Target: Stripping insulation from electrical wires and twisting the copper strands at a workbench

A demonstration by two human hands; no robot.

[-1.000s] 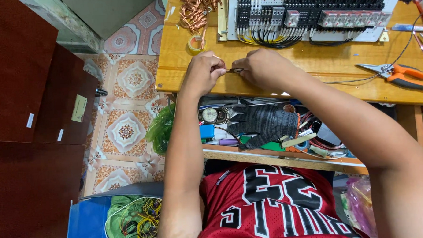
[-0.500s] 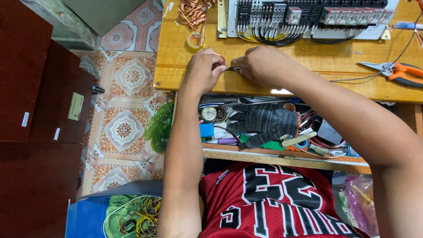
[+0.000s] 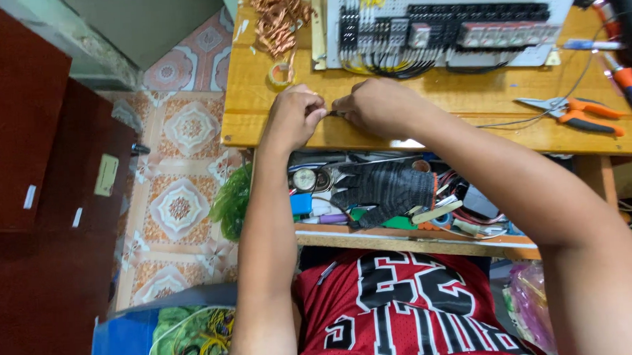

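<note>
A thin dark wire (image 3: pixel 333 114) is pinched between the closed left hand (image 3: pixel 294 117) and the closed right hand (image 3: pixel 375 105), above the wooden bench's (image 3: pixel 426 118) front edge. Its ends are hidden by fingers.

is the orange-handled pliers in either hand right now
No, the orange-handled pliers lie on the wooden table, apart from the right hand and left hand.

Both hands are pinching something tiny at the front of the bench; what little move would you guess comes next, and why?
Probably a small pull or twist between the two hands. The left hand and right hand meet fingertip to fingertip over a thin dark wire at the front edge of the wooden bench. What the fingers do to it is too small to tell; the orange-handled pliers lie unused.
</note>
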